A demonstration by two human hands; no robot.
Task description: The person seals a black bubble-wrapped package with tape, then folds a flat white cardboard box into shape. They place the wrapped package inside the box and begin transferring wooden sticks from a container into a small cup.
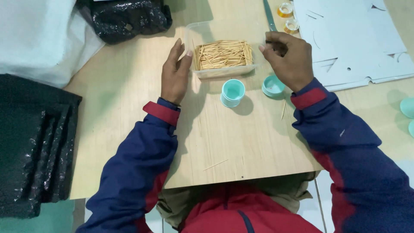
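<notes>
From the head camera, your left hand [174, 73] lies on the wooden board [241, 142] with the fingers stretched out and slightly spread, holding nothing; the fingertips touch the left end of the clear plastic tray [224, 71]. That tray sits at the far middle of the board and carries a heap of thin wooden toothpicks [222, 55] lying mostly side by side across it.

Your right hand [289, 60] hovers just past the tray's right end, fingers curled in and the thumb and forefinger drawn together. Something thin seems to be pinched there, but you cannot tell for sure what it is, because the fingers hide it.

Just in front of the tray, between your two hands, a small teal cup [233, 92] stands upright and open on the board. Its teal lid [272, 86] lies near it to the right, partly under your right wrist. One loose toothpick [283, 111] lies on the board just below that lid, and another stray stick [215, 164] lies nearer to you, well apart from the cup.

Beyond your right hand, two rolls of clear tape [288, 17] sit side by side at the far edge, next to flat sheets of grey cardboard [353, 39] with cut slits. A crumpled black plastic bag [127, 17] lies at the far left, and a stack of dark ribbed material [34, 142] rests off the board's left side. More teal lids [407, 108] show at the right edge
</notes>
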